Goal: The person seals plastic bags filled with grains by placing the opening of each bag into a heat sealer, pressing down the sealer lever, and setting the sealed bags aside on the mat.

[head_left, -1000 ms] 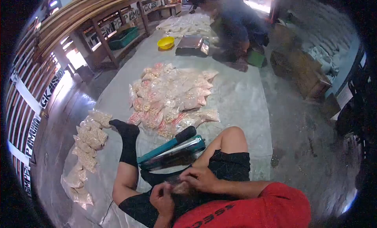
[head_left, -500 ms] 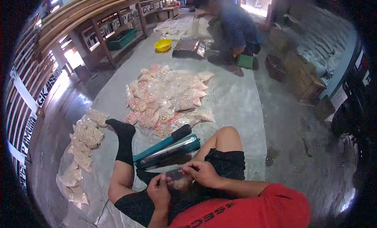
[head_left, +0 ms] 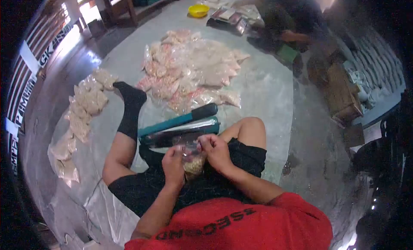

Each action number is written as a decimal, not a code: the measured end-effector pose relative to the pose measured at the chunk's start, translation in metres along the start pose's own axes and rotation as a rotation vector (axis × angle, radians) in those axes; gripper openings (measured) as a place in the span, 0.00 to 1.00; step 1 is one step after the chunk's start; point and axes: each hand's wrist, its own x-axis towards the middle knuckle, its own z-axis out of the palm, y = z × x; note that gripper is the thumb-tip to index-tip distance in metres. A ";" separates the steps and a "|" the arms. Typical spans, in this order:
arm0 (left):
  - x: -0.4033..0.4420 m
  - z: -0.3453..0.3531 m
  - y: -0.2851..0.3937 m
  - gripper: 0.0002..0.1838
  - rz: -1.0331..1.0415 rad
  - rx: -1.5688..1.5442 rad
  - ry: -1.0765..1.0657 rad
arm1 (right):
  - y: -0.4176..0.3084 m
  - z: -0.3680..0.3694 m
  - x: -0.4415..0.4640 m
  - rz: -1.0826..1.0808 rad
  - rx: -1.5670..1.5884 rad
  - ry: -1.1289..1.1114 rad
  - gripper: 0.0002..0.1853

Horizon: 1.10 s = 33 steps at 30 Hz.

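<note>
Between my hands hangs a clear plastic bag point(head_left: 194, 165) with pale, grain-like contents at its bottom. My left hand point(head_left: 174, 163) pinches the left side of its top. The fingers of my right hand point(head_left: 215, 152) are closed on the top's right side. Just beyond the hands, a long teal and black device point(head_left: 178, 125), resembling a bag sealer, lies across the sheet in front of my lap. Farther out is a large pile of filled clear bags point(head_left: 189, 71), some with red print.
A row of filled bags point(head_left: 79, 114) lies at the left beside my foot. A yellow bowl point(head_left: 198, 10) and a scale point(head_left: 227, 20) stand at the back. Another person point(head_left: 297, 24) crouches near a green container point(head_left: 287, 54). Brown boxes point(head_left: 343, 93) stand at the right.
The view has tilted downward. Both hands have risen toward the teal device with the bag, which now hangs upright and shows its contents more clearly.
</note>
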 end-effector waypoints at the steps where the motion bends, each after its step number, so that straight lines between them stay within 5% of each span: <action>1: 0.004 0.003 -0.005 0.16 -0.025 -0.090 0.050 | 0.001 -0.002 0.000 0.010 -0.007 -0.003 0.14; 3: 0.014 0.004 -0.012 0.15 -0.049 -0.131 0.028 | -0.005 -0.008 0.009 0.044 -0.153 0.112 0.13; 4: 0.016 0.004 -0.015 0.15 -0.078 -0.164 0.042 | 0.034 -0.018 0.031 -0.022 0.090 0.201 0.17; 7: 0.020 -0.003 -0.030 0.13 -0.073 -0.122 0.031 | 0.024 -0.106 0.157 -0.258 -0.434 0.538 0.21; 8: 0.021 -0.003 -0.035 0.11 -0.039 -0.060 0.019 | 0.025 -0.140 0.211 -0.152 -0.457 0.522 0.17; 9: 0.017 0.000 -0.029 0.11 -0.033 -0.060 0.005 | 0.041 -0.172 0.272 -0.077 -0.128 0.402 0.14; 13: 0.007 0.011 -0.014 0.10 -0.107 -0.175 0.002 | -0.006 -0.224 0.347 0.240 -0.045 0.186 0.14; 17: 0.013 0.011 -0.007 0.10 -0.186 -0.167 0.074 | 0.051 -0.258 0.439 -0.272 -1.189 -0.245 0.11; 20: 0.019 0.013 -0.014 0.11 -0.233 -0.151 0.068 | 0.013 -0.223 0.405 0.310 -0.612 0.132 0.16; 22: 0.021 0.018 -0.004 0.15 -0.150 0.039 0.074 | 0.057 -0.227 0.405 -0.087 -0.409 0.258 0.14; 26: 0.039 0.008 -0.039 0.13 -0.228 -0.064 0.030 | -0.012 -0.131 0.203 -0.097 0.266 0.478 0.10; 28: 0.042 0.013 -0.032 0.13 -0.289 -0.203 0.034 | -0.018 -0.082 0.095 0.053 -0.151 0.392 0.17; 29: 0.044 0.015 -0.028 0.13 -0.325 -0.219 0.048 | 0.030 -0.057 0.067 -0.050 0.114 0.312 0.19; 33: 0.052 0.012 -0.032 0.13 -0.334 -0.260 0.019 | 0.070 0.006 0.023 0.106 0.131 0.139 0.14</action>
